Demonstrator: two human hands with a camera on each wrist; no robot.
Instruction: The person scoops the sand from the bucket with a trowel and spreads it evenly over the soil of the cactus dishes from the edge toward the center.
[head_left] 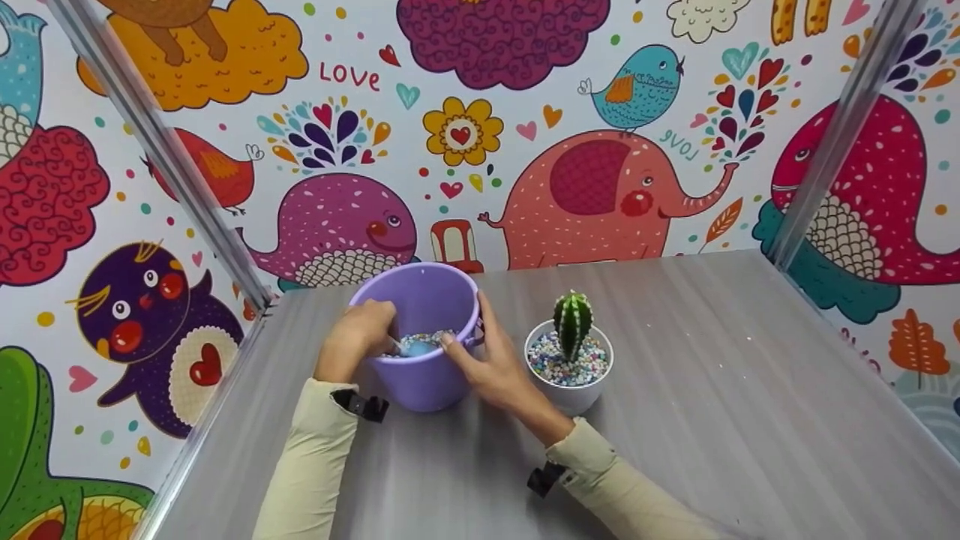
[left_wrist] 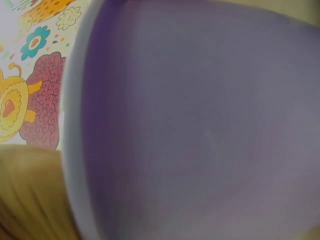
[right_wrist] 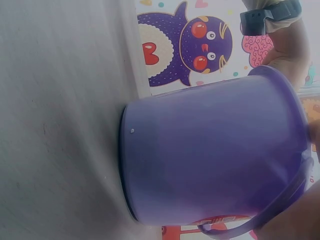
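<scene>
A purple bucket (head_left: 427, 386) stands on the table, tilted a little toward the person, with small multicoloured pebbles (head_left: 433, 337) inside. My left hand (head_left: 360, 334) reaches over its left rim, fingers curled round the handle end of a light-blue scoop (head_left: 420, 348) lying among the pebbles; its fingertips are partly hidden. On the right side, my right hand (head_left: 495, 367) grips the bucket's rim, thumb over the edge and fingers along the outside. In the right wrist view, the bucket's handle (right_wrist: 280, 200) hangs beside that hand. The left wrist view is filled by the bucket's inner wall (left_wrist: 200, 115).
Just right of the right hand, a white pot (head_left: 581, 394) holds a small green cactus (head_left: 573, 326) set in multicoloured pebbles. A few tiny pebbles lie scattered on the grey table (head_left: 712, 375). Behind it rises a cartoon-printed wall (head_left: 465, 202) with metal posts.
</scene>
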